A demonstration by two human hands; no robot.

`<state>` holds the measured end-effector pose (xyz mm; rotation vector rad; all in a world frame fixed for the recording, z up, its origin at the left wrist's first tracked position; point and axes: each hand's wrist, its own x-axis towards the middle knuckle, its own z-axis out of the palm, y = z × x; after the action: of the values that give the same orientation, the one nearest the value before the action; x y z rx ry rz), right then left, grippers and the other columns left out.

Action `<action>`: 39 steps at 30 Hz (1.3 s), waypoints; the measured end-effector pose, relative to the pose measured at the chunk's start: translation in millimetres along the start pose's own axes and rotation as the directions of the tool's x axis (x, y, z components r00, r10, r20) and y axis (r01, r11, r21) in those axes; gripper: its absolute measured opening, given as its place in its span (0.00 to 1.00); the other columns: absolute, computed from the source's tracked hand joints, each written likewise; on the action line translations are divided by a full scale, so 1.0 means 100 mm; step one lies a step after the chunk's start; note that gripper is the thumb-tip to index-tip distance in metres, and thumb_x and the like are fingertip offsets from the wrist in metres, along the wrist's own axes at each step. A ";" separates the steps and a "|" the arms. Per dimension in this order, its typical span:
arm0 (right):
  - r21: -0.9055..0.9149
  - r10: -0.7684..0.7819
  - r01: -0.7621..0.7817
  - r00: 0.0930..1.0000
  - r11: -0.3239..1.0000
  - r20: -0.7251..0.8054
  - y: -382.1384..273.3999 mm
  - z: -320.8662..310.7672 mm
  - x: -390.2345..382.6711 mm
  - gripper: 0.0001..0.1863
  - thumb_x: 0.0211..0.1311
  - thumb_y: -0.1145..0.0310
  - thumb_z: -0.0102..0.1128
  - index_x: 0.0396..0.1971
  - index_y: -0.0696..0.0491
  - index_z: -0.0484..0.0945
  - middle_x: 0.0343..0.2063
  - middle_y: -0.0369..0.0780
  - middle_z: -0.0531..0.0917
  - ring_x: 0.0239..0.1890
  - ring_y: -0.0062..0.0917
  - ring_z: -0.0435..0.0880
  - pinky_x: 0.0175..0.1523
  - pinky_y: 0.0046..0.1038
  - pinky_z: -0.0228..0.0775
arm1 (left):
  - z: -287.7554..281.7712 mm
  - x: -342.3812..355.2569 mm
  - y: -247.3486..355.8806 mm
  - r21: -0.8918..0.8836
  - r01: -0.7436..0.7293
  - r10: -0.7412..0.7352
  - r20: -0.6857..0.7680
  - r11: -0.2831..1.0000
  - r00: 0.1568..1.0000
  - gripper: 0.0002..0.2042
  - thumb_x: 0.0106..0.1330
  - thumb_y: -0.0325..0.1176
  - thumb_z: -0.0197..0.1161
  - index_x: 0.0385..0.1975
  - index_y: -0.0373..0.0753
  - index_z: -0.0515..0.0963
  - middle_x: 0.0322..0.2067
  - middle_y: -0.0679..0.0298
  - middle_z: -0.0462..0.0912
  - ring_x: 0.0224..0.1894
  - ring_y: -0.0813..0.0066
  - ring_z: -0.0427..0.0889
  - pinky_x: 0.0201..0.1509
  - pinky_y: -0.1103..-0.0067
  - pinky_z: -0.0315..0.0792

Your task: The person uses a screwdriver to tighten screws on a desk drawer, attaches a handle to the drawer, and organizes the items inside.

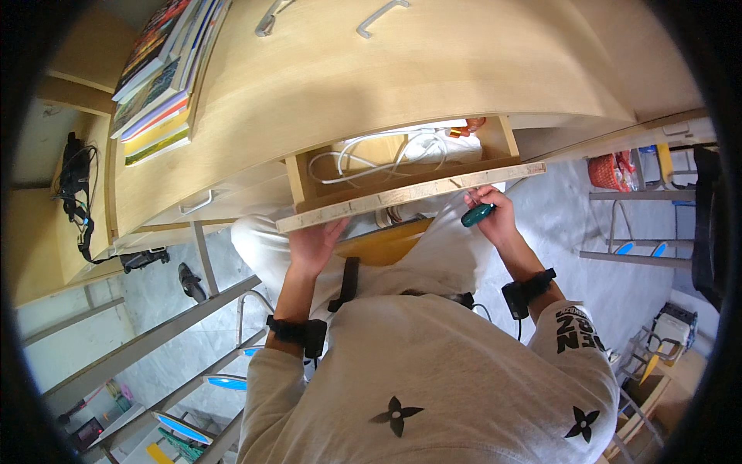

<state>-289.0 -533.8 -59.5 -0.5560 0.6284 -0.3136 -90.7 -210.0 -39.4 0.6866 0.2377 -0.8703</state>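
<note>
A wooden drawer (410, 192) is pulled out below the desk top, in front of my body. My left hand (309, 246) is at the left end of its front panel, with the thumb side showing. The other fingers are hidden under the panel's edge. Closed around a screwdriver with a dark green handle (478, 216), my right hand (496, 217) is just below the right part of the panel. Its fingertips are close to the panel, and the tool's shaft is hard to make out. Inside the drawer lie a coiled white cable (348, 159) and a white bundle (464, 148).
Books and magazines (158, 116) are stacked at the desk's left. Two metal handles (382, 17) show at the far side. A black cable bundle (76, 185) hangs on the left. Metal-framed stools (641, 259) stand to the right, near a red basket (610, 172). A dark shoe (191, 282) lies on the floor.
</note>
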 end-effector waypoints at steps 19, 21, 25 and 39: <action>-0.707 -0.121 -0.010 0.983 0.707 -0.135 -0.85 -0.17 -0.75 0.10 0.47 0.70 0.52 0.25 0.62 0.75 0.10 0.40 0.73 0.10 0.21 0.69 0.17 0.22 0.62 | -0.50 -0.34 -0.09 0.107 0.016 -0.006 -0.094 0.994 0.996 0.19 0.66 0.37 0.50 0.56 0.38 0.66 0.52 0.58 0.74 0.52 0.62 0.75 0.54 0.67 0.71; -0.800 -0.333 0.099 0.934 0.591 -0.130 -1.28 0.13 -0.92 0.10 0.52 0.71 0.51 0.24 0.63 0.75 0.08 0.37 0.71 0.09 0.19 0.67 0.16 0.19 0.58 | -0.43 -0.40 0.00 0.359 0.126 -0.092 -0.110 0.925 0.990 0.21 0.65 0.36 0.52 0.57 0.38 0.65 0.52 0.59 0.74 0.52 0.65 0.75 0.55 0.70 0.70; -0.998 -0.389 0.060 0.919 -0.016 0.062 -1.89 1.13 -0.84 0.06 0.57 0.73 0.56 0.26 0.59 0.78 0.13 0.33 0.73 0.11 0.12 0.67 0.16 0.17 0.57 | -0.35 -0.42 0.05 0.306 0.100 -0.055 -0.152 0.947 0.987 0.17 0.68 0.42 0.46 0.50 0.39 0.70 0.43 0.63 0.78 0.41 0.72 0.77 0.42 0.75 0.72; -0.706 -0.384 0.217 0.714 -0.675 0.586 -2.23 1.86 0.76 0.13 0.46 0.66 0.61 0.29 0.59 0.78 0.28 0.52 0.78 0.33 0.46 0.77 0.40 0.36 0.69 | -0.98 -0.93 0.54 0.235 -0.075 0.141 -0.275 0.969 0.951 0.09 0.62 0.37 0.53 0.36 0.39 0.74 0.34 0.62 0.78 0.37 0.67 0.77 0.43 0.74 0.71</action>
<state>-137.9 -674.0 158.5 -2.9174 0.5809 -0.4788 -100.1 -64.9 -46.9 1.0302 0.3651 -0.6935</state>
